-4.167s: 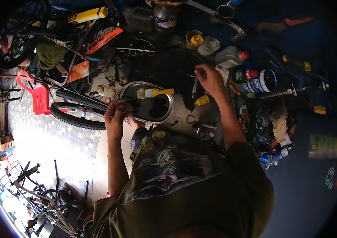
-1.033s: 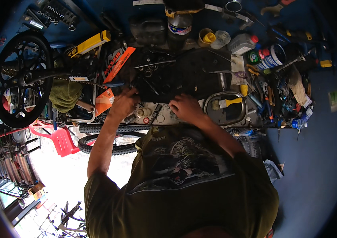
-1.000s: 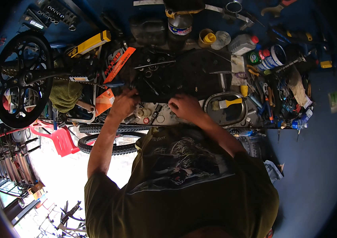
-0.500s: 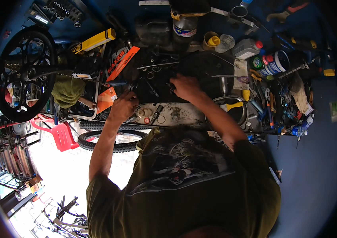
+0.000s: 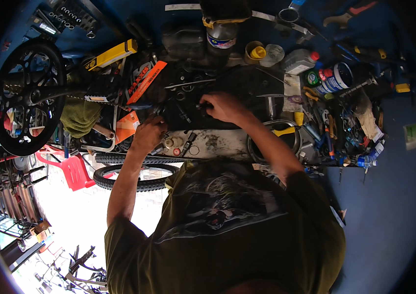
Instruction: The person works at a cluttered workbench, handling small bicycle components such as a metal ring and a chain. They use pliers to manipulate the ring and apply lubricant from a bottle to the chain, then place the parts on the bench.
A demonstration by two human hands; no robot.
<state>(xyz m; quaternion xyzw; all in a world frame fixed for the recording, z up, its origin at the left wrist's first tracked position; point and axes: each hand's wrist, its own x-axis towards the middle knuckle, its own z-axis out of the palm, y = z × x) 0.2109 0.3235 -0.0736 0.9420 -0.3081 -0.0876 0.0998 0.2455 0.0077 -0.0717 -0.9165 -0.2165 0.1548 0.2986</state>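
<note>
My left hand (image 5: 150, 133) is at the near left of the dark work mat, its fingers curled over something dark that I cannot make out. To its right, my right hand (image 5: 223, 108) pinches a small dark part whose kind is too dim to tell. Between the hands lies a slim dark part (image 5: 184, 112). Beyond them a thin metal rod (image 5: 189, 84) rests among small round rings (image 5: 187, 88). On the pale bench edge near my left hand are a small cream-coloured bottle (image 5: 172, 142), a black cylindrical part (image 5: 188, 143) and a thin ring (image 5: 194, 150).
A black crankset with chainring (image 5: 31, 95) stands at left, beside a green cloth (image 5: 80, 115) and an orange-and-black package (image 5: 146, 82). A yellow-handled brush (image 5: 284, 131) lies by my right forearm. Bottles, a white-and-blue tub (image 5: 338, 78) and pliers crowd the right.
My right hand has shifted slightly left with the small dark part. The whole view has slid a little left; my left hand stays at nearly the same spot on the bench.
</note>
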